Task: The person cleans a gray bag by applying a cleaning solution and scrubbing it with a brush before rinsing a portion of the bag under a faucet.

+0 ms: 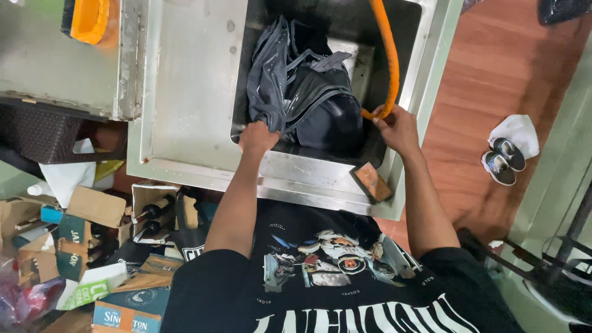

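Note:
A wet dark garment with grey straps (305,92) lies bunched in the basin of a steel sink (185,92). My left hand (258,137) grips the garment's near edge at the basin's front rim. An orange hose (388,55) runs down from the top of the view into the basin, and my right hand (398,128) is closed around its lower end, just right of the garment. No water stream is clearly visible.
A brown scrubbing block (371,182) rests on the sink's front rim. An orange tub (91,20) sits at top left. Cardboard boxes and bottles (111,234) crowd the floor at left. A pair of shoes (502,161) and a white cloth (517,131) lie on the wooden floor at right.

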